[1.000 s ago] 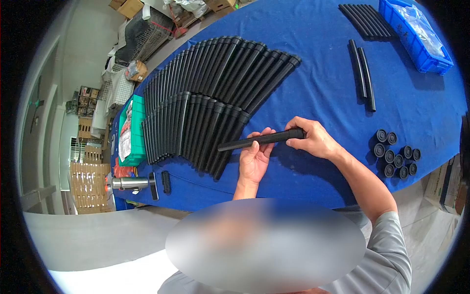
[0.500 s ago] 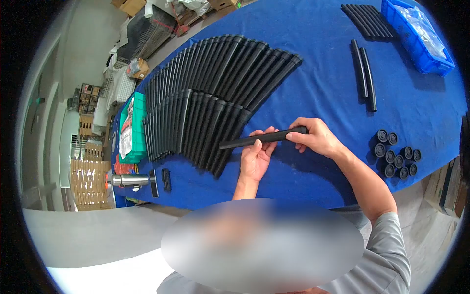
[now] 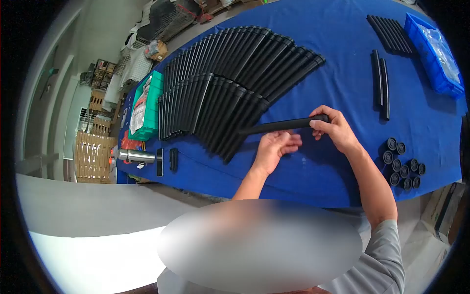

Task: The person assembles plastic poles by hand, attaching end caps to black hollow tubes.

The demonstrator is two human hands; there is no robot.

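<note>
My right hand (image 3: 337, 130) grips a black tube (image 3: 284, 126) by its thicker, capped-looking end. The tube lies nearly level in the air, its thin end pointing left toward the laid-out tubes. Just beneath it, my left hand (image 3: 274, 149) is off the tube, palm up, with fingers apart and slightly blurred. Two fanned rows of black tubes (image 3: 240, 56) cover the left half of the table, the nearer row overlapping the farther one. Several round black caps (image 3: 404, 171) stand grouped to the right of my right hand.
Blue cloth (image 3: 338, 181) covers the table. Two loose tubes (image 3: 380, 88), a row of tubes (image 3: 390, 35) and a blue crate (image 3: 448, 89) with plastic bags are at far right. Left stand a green crate (image 3: 159, 93), a steel bottle (image 3: 137, 156) and a phone (image 3: 159, 161).
My left hand has come off the tube and dropped below it. My right hand still holds the tube's thick end, and the view has shifted.
</note>
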